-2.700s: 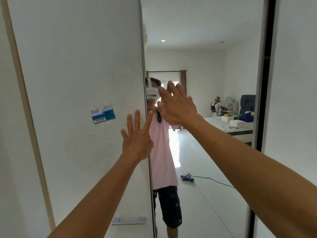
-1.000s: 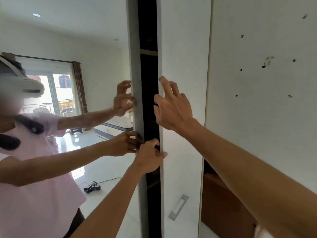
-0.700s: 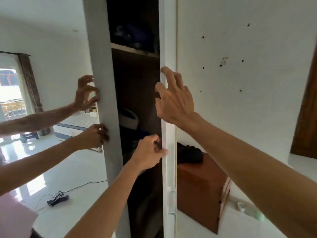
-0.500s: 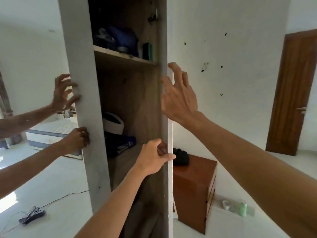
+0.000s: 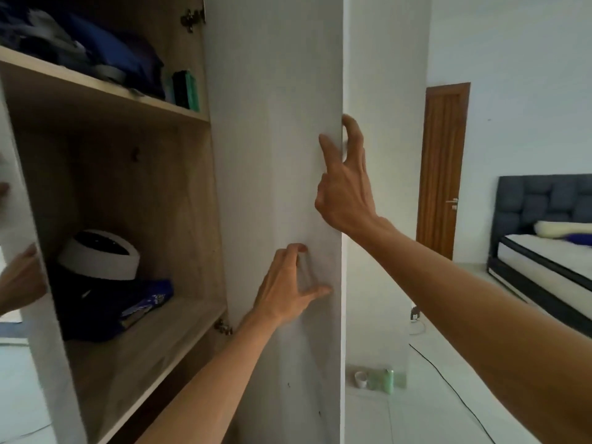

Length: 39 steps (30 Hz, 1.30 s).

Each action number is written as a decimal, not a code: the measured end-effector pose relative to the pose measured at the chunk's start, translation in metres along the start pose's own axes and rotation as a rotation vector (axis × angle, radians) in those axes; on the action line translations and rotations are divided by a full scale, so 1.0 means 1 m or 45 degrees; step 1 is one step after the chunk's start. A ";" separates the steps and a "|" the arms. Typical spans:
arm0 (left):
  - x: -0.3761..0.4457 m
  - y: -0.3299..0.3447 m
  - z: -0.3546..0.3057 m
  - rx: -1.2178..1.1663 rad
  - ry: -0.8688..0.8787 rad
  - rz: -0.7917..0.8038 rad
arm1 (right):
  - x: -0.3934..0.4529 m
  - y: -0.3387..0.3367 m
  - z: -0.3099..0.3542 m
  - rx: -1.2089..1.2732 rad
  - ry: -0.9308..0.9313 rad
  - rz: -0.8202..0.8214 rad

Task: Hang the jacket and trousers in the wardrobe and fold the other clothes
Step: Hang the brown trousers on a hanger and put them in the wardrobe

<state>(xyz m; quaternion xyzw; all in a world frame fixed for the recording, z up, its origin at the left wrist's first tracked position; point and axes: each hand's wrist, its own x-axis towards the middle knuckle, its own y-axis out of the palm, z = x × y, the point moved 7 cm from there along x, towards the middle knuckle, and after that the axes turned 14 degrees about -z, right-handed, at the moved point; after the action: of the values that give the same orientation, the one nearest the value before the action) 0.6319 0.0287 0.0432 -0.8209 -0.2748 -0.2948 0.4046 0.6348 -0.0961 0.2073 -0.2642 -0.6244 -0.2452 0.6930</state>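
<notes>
Careful, your left hand [image 5: 285,290] lies splayed and flat on the smooth white door [image 5: 275,187] while your right hand [image 5: 344,187] hooks curled fingers round its thin edge (a pinch risk if it swings), and the wood-grain wardrobe [image 5: 153,174] shows no jacket or trousers.
</notes>
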 end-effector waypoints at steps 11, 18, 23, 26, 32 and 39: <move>0.105 0.054 0.003 0.405 0.280 -0.057 | 0.006 0.050 -0.095 -0.235 -0.021 0.042; 0.132 0.086 0.013 0.411 0.332 -0.034 | 0.007 0.078 -0.137 -0.347 0.000 0.127; 0.142 0.100 0.021 0.473 0.357 -0.063 | 0.007 0.091 -0.153 -0.356 0.033 0.180; 0.148 0.107 0.026 0.502 0.366 -0.068 | 0.005 0.100 -0.161 -0.390 0.070 0.225; 0.156 0.114 0.034 0.556 0.384 -0.003 | -0.005 0.113 -0.174 -0.432 0.151 0.368; 0.162 0.117 0.045 0.596 0.390 0.129 | -0.010 0.125 -0.182 -0.423 0.234 0.490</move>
<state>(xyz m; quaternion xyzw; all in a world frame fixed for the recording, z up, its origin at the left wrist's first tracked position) 0.8338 0.0397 0.0762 -0.6636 -0.2298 -0.3233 0.6343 0.8514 -0.1255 0.1756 -0.4648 -0.4484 -0.2309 0.7277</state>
